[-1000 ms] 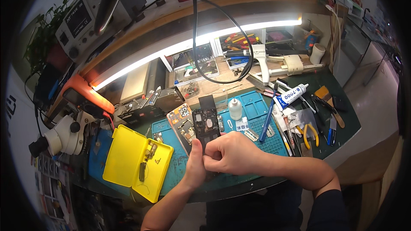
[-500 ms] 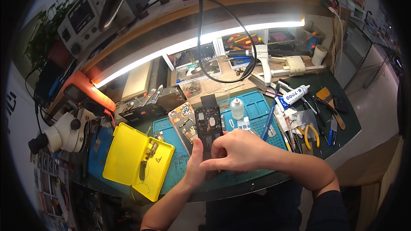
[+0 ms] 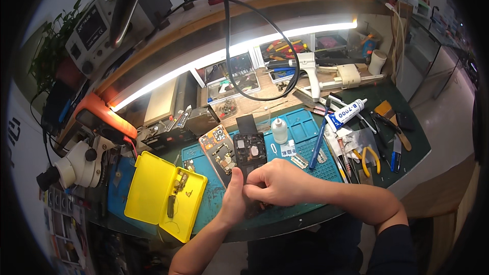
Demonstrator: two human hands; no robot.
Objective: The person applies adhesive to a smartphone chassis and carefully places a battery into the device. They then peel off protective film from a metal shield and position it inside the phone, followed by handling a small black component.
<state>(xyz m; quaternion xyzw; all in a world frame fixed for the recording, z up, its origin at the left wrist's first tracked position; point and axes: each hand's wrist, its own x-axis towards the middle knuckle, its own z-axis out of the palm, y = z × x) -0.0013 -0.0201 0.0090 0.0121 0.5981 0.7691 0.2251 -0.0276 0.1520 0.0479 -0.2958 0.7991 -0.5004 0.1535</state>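
Barely shifted, both hands grip opened black phone [image 3: 249,154] (innards exposed).

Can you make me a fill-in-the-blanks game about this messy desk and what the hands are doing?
1. Both hands, the left hand and the right hand, hold an opened black ____.
2. The open box left of the hands is coloured ____.
3. The pliers on the right have ____ handles.
4. The small white bottle stands on a ____ mat.

Missing words: phone; yellow; yellow; blue
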